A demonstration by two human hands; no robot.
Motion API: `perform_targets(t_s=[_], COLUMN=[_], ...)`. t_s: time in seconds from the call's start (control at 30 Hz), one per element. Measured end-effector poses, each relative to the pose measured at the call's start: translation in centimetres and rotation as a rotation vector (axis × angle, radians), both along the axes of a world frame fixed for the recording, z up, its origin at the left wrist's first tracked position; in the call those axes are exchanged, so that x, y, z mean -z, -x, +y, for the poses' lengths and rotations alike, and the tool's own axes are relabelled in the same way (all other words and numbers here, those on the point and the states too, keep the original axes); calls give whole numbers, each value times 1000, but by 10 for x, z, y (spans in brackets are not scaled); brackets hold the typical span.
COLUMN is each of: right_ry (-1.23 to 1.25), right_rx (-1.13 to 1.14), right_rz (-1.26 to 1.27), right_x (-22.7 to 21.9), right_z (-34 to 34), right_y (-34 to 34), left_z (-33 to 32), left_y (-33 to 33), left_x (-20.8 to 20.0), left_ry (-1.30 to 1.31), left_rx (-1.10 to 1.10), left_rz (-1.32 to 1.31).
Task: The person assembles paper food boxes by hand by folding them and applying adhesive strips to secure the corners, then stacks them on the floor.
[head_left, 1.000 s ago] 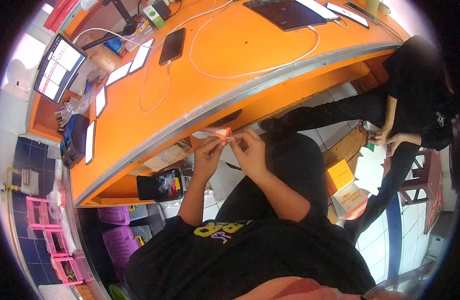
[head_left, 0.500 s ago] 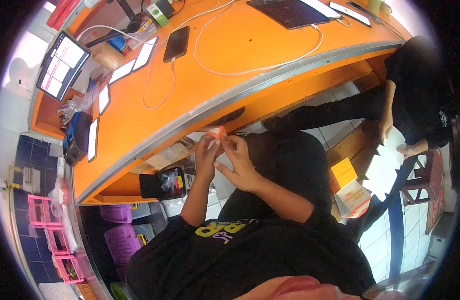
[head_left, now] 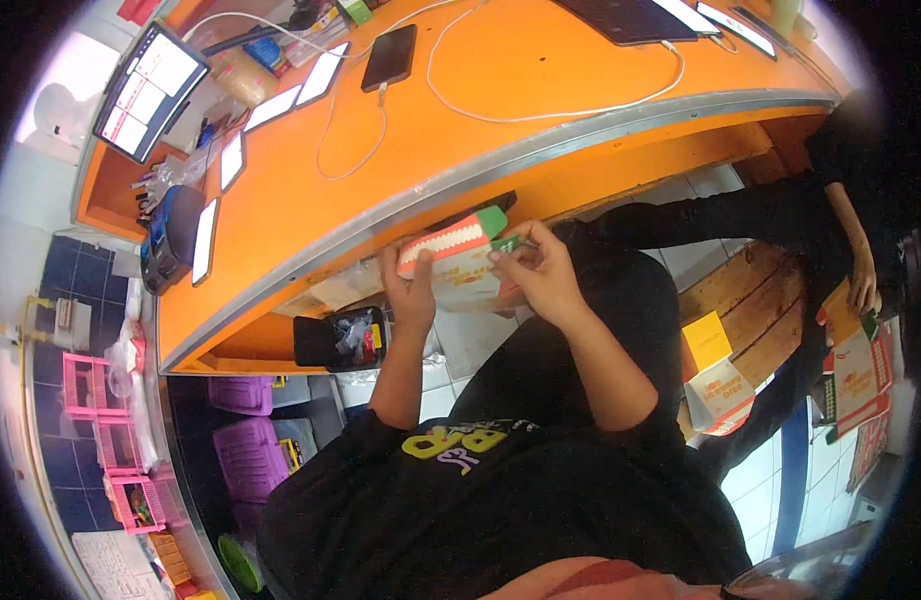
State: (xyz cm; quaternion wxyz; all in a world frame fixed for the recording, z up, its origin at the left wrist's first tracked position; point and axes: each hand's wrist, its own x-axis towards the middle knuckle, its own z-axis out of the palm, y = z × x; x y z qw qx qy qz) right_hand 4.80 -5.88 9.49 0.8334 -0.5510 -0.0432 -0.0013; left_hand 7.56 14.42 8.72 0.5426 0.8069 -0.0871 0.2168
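A white, orange and green printed cardboard box (head_left: pixel 458 268), partly folded, is held up in front of the counter's front edge. My left hand (head_left: pixel 410 288) grips its left end, the thumb lying against the orange and white side strip. At the other end my right hand (head_left: pixel 542 275) pinches a small green flap between thumb and fingers. Another white box with an orange edge and a yellow flap (head_left: pixel 707 338) sits on the wooden bench to my right.
An orange counter (head_left: pixel 520 85) with a metal edge carries a black phone (head_left: pixel 389 57), several bright-screened devices and white cables. A card machine (head_left: pixel 172 238) is at its left end. On the right, a co-worker's hand (head_left: pixel 862 280) holds another printed carton (head_left: pixel 857 372).
The box in my hands has turned, now showing its orange side, white panel and green flaps. My right hand has moved right, apart from the left. The co-worker's carton now shows its printed side.
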Motion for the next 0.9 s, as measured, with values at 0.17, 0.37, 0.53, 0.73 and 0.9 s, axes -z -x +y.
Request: perform_targets(t_s=[0.17, 0.37, 0.53, 0.73, 0.9], right_ry=[20, -27, 306, 852, 1012], right_rx=[-12, -4, 523, 296, 278], right_rz=[-18, 63, -628, -693, -788], right_x=[-4, -11, -32, -37, -18], right_z=[14, 15, 11, 1, 10], right_y=[13, 18, 22, 32, 30], left_z=[-6, -1, -18, -31, -46], left_y=[5, 25, 27, 30, 26], left_x=[-7, -8, -43, -20, -12], left_ry=[-142, 219, 21, -178, 409], left_rx=[-291, -200, -178, -110, -67], left_rz=[-330, -195, -674, -298, 184])
